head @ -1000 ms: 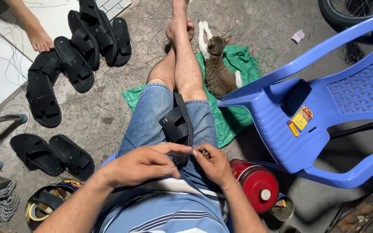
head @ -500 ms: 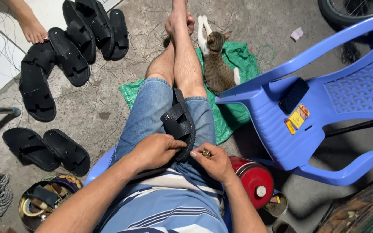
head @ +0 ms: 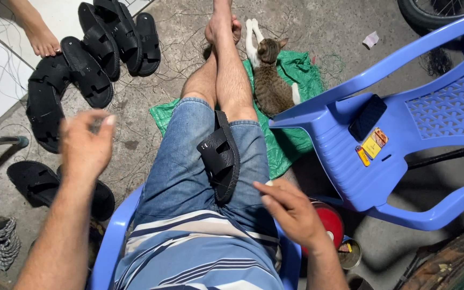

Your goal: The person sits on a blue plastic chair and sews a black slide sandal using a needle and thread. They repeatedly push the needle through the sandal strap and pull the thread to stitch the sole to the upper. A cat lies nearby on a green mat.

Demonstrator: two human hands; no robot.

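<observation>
The right hand (head: 291,212) hovers at about five o'clock of the black sandal (head: 220,157), just off its heel end, fingers curled loosely and holding nothing that can be seen. The sandal lies strap-up along the lap, on the denim shorts (head: 181,172), toe pointing toward twelve. The left hand (head: 86,144) is lifted out at nine o'clock of the sandal, well apart from it — open, fingers spread, blurred and empty. Below it, at seven o'clock, a pair of black sandals (head: 33,182) sits on the concrete. At four o'clock a red can (head: 331,225) stands beside the seat; at three o'clock is a blue plastic chair (head: 404,134). Farther off, at one o'clock, a tabby cat (head: 271,86) lies on green cloth (head: 296,70), and at eleven o'clock more black sandals (head: 89,59) are heaped — another person's bare foot (head: 38,35) beside them.
</observation>
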